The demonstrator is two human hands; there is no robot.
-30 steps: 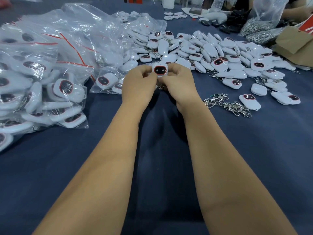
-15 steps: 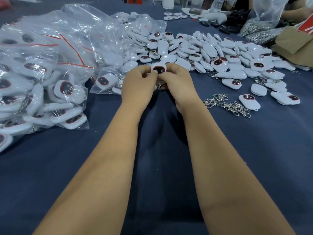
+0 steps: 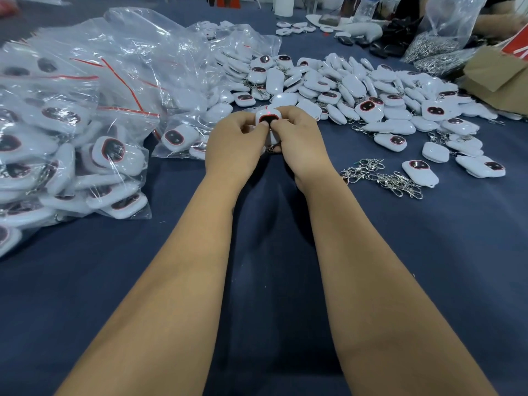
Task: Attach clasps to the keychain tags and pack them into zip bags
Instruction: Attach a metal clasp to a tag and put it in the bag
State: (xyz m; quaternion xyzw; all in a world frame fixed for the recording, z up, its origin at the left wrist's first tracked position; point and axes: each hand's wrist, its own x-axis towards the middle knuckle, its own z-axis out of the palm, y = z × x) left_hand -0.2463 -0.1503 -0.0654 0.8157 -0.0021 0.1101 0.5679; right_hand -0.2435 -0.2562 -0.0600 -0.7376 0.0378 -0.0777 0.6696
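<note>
Both hands meet at the middle of the dark blue table. My left hand (image 3: 233,142) and my right hand (image 3: 300,138) pinch one white keychain tag (image 3: 268,116) with a dark, red-rimmed window between the thumbs. A bit of metal clasp (image 3: 273,148) shows under the hands; whether it is hooked on I cannot tell. A heap of loose white tags (image 3: 357,92) spreads behind and to the right. A small tangle of silver clasps (image 3: 380,177) lies right of my right wrist.
Zip bags stuffed with tags (image 3: 71,132) pile up on the left, one more bag (image 3: 183,138) lying just left of my hands. At the far right stand a clear bag of metal clasps (image 3: 437,44) and a brown cardboard box (image 3: 497,75). Another person's arm shows at the top right.
The tag has tilted a little between my thumbs and both thumbs have closed over its lower face. My hands stay in the same spot.
</note>
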